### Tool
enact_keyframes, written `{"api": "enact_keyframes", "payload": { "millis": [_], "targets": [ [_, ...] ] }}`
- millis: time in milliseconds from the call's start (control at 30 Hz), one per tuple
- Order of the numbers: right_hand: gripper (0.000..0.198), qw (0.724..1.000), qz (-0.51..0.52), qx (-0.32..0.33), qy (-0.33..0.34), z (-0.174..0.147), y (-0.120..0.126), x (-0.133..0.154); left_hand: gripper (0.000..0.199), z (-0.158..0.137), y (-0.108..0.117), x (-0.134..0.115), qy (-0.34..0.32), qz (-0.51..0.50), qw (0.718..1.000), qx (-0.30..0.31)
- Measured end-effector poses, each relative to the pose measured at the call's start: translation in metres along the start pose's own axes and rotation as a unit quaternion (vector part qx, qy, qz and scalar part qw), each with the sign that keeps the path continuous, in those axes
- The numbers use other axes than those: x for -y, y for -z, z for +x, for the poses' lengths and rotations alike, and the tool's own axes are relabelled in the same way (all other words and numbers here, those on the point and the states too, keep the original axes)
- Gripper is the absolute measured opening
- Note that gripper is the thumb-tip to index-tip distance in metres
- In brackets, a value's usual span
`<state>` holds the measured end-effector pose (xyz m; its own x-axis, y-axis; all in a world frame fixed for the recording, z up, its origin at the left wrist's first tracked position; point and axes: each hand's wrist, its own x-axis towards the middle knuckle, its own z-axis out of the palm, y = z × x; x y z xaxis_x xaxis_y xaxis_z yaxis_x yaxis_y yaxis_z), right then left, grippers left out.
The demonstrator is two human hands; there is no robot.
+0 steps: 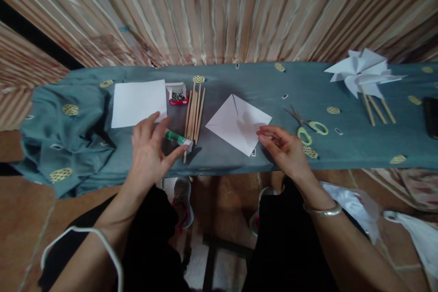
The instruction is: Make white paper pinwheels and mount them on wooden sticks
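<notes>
A white square of paper (pixel 236 123) lies turned cornerwise on the cloth, with cut slits running in from its corners toward the middle. My right hand (pixel 282 148) is at its lower right edge, thumb and fingers pinched together on the paper. My left hand (pixel 148 146) is spread over a green glue stick (pixel 176 138) with a white end; the thumb lies against that end and the other fingers stand apart. Thin wooden sticks (pixel 195 114) lie in a bunch between the glue stick and the square. A white paper sheet (pixel 138 102) is just beyond my left fingers.
Small metal pins fill a red and white box (pixel 177 96) behind the sticks. Green-handled scissors (pixel 306 127) lie open right of the square. White paper pinwheels (pixel 359 73) on sticks are farther right. A dark object (pixel 430 116) sits at the right edge. Rumpled cloth (pixel 68 132) bunches at the left.
</notes>
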<state>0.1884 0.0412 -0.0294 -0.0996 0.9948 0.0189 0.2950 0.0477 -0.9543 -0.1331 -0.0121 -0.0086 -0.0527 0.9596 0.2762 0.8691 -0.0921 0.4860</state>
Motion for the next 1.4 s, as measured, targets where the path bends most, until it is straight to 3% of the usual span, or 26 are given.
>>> {"api": "enact_keyframes", "payload": {
  "millis": [100,200,400,500,567,633,733,900,1400],
  "targets": [
    [0.027,0.998,-0.056,-0.002,0.020,0.001,0.000,0.000,0.049,-0.002,-0.014,-0.011,-0.025,-0.045,0.998,0.041],
    [0.026,0.985,-0.149,0.010,0.087,0.001,0.000,0.000,0.033,-0.001,-0.019,-0.002,-0.039,-0.069,0.996,0.047],
    [0.031,0.935,-0.279,0.068,0.209,-0.003,0.000,-0.004,0.037,-0.006,-0.002,0.020,-0.090,0.022,0.995,0.049],
    [0.033,0.924,-0.300,0.069,0.227,-0.004,-0.001,-0.003,0.043,-0.006,-0.003,0.004,-0.128,0.039,0.991,0.014],
    [0.034,0.921,-0.299,0.072,0.239,-0.004,-0.003,-0.001,0.043,-0.002,-0.013,-0.015,-0.177,0.022,0.984,-0.009],
    [0.035,0.920,-0.290,0.082,0.251,-0.003,-0.005,0.001,0.036,0.004,-0.029,-0.034,-0.246,-0.011,0.969,0.007],
    [0.039,0.921,-0.281,0.101,0.250,0.000,-0.009,0.003,0.034,0.014,-0.058,-0.056,-0.274,-0.061,0.957,0.068],
    [0.041,0.929,-0.270,0.118,0.225,0.004,-0.014,0.000,0.043,0.029,-0.085,-0.062,-0.229,-0.128,0.957,0.124],
    [0.045,0.967,-0.147,0.157,0.138,0.019,0.000,0.000,0.021,0.043,-0.089,-0.057,-0.250,-0.102,0.959,0.089]
  ]
}}
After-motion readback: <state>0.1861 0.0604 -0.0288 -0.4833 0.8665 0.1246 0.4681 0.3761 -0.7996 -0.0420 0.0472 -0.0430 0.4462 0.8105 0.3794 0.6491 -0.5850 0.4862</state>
